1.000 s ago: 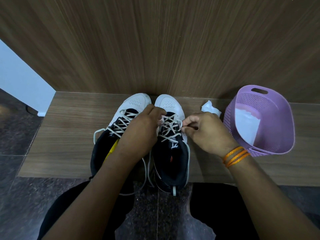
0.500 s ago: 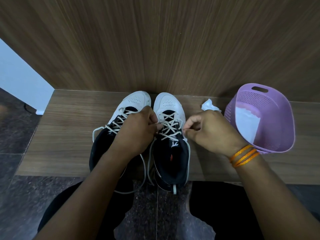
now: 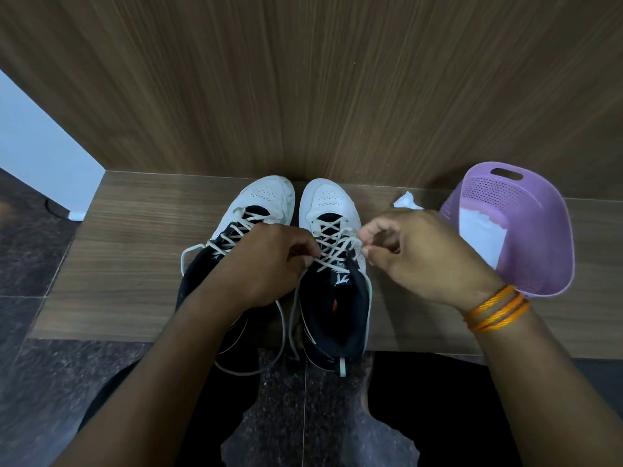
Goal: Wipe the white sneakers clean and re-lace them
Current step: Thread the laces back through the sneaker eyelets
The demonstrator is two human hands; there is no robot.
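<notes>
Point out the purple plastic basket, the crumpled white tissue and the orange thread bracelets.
purple plastic basket [image 3: 539,244], head view, inner side wall.
crumpled white tissue [image 3: 406,201], head view, its visible top.
orange thread bracelets [image 3: 495,308], head view, middle strand on right wrist.

Two white low-top sneakers with black linings stand on one wood-grain desk [image 3: 135,264]: the left sneaker [image 3: 263,197] at eleven o'clock, the right sneaker [image 3: 328,202] at twelve. Two off-white laces: left lace [image 3: 232,235], right lace [image 3: 332,244]. One lilac perforated plastic basket [image 3: 546,257] at two o'clock holds one white sheet [image 3: 478,234]. One crumpled white tissue [image 3: 406,201] lies at one o'clock. Two hands: left hand [image 3: 266,264], right hand [image 3: 424,257]. Three orange thread bands [image 3: 495,308].
</notes>
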